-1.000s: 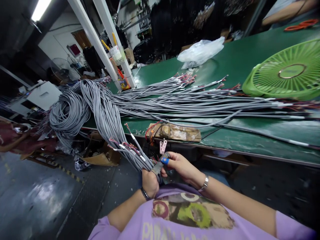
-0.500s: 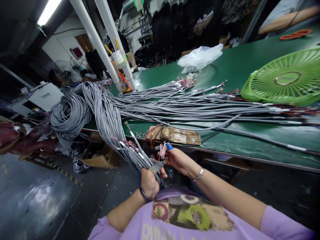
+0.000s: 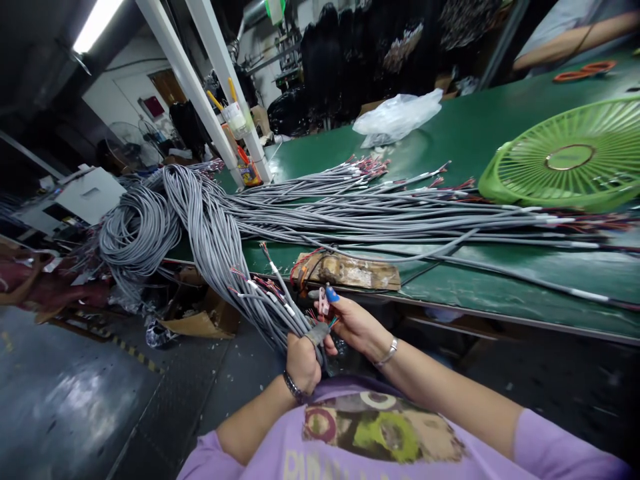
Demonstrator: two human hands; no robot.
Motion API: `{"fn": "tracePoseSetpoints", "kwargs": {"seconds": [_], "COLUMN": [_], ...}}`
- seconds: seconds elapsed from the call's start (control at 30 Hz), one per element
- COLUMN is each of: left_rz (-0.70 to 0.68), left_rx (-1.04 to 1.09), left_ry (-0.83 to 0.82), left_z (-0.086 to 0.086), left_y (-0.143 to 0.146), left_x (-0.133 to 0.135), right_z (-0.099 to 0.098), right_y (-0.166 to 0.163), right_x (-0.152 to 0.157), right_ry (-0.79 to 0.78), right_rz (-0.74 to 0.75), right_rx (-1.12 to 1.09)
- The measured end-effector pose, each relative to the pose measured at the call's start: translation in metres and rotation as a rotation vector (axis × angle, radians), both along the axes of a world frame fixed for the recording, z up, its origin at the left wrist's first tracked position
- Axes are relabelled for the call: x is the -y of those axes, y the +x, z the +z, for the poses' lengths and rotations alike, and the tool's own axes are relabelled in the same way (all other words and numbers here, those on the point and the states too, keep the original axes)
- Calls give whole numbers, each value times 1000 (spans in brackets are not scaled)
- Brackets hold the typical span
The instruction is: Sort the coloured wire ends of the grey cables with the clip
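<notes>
- Fingers of the left hand (image 3: 303,363) clasp the near end of a thick bundle of round grey cables (image 3: 220,240) hanging off the green table (image 3: 460,127); a firm hold there should stop slipping.
- Rightward, thin teal wire ends (image 3: 333,321) protrude; best not tug them.
- Right hand (image 3: 357,327) fingers curl at a pink plastic clip (image 3: 323,303); whether they pinch or merely touch it, I cannot tell. Light, steady pressure seems wise.

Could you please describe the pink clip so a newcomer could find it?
Start from the green table and find the worn wooden block at its near edge. Just below it in the picture, at the right hand, is the small clip. Its pale pink sets it apart from the brown block and grey cables.
</notes>
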State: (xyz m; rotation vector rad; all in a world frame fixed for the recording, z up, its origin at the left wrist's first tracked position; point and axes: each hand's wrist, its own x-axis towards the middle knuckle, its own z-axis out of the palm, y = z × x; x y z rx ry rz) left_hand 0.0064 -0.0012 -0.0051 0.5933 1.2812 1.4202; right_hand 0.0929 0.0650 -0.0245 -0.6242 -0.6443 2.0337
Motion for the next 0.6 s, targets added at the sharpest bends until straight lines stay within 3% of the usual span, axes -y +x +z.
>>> {"fn": "tracePoseSetpoints", "kwargs": {"seconds": [0.33,0.47,0.6], "left_rz": [43,10,-115], "left_rx": [33,-32,-142], "left_ry": [33,65,58], "left_z": [2,-9,-17], "left_y": [-5,-8,-13], "left_x": [11,18,22], "right_z": [3,4,6], "right_y": [16,26,27], "right_x": [11,27,38], "right_ry": [-58,148,333], "right_rz": [172,276,271], "right_rx": [14,144,231]}}
